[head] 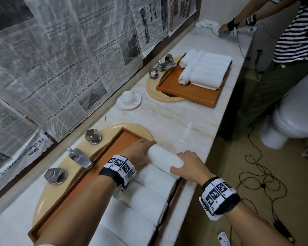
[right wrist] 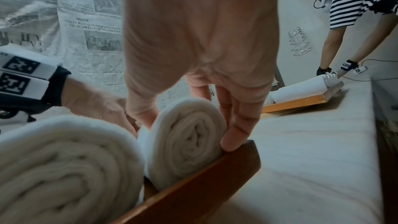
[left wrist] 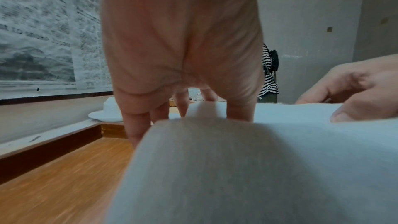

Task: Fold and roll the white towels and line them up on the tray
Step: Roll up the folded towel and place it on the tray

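1. While I set the rolled towel (head: 164, 158) into the tray (head: 89, 167) beside the row, left hand (head: 140, 153) and right hand (head: 188, 166) clasp its ends.
2. Left wrist: fingers (left wrist: 137, 125) curl over the roll's far side to steady it.
3. Right wrist: fingers (right wrist: 239, 125) wrap the spiral end just inside the tray rim (right wrist: 206, 175), keeping it wound.

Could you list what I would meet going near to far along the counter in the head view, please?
Row of rolled towels in the near tray → rolled towel held by the left hand and right hand → cup and saucer → far tray → loose towel.
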`<state>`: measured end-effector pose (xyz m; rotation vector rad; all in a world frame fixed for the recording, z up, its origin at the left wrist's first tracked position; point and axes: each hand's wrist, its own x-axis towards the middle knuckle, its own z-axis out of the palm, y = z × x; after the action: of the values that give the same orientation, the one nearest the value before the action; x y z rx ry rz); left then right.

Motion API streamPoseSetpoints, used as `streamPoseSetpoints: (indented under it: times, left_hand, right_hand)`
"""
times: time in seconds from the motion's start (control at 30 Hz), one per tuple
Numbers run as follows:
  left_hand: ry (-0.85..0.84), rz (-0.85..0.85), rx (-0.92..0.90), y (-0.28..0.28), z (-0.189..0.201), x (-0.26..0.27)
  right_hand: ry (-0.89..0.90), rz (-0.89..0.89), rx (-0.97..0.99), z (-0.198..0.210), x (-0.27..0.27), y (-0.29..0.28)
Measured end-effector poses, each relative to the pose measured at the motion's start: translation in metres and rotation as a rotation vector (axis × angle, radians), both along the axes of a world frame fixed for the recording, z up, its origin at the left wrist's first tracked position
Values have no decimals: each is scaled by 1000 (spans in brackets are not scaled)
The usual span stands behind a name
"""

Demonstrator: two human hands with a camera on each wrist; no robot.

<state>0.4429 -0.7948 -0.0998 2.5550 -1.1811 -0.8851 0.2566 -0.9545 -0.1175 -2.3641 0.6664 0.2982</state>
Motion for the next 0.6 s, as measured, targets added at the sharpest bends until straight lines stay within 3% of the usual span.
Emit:
streamPoseSetpoints:
  times: [0.3,0.5,0.6]
  left_hand:
    - [56,33,-30,7,0,-1]
    - [61,54,-74,10,4,-9]
    - [65,66,-85,10,4,-11]
  right_hand:
    - [-7,32,8,-1,-8,0]
    - [-127,81,-95,-8,-18,4]
    - [-149,76,-52,-10,-23,3]
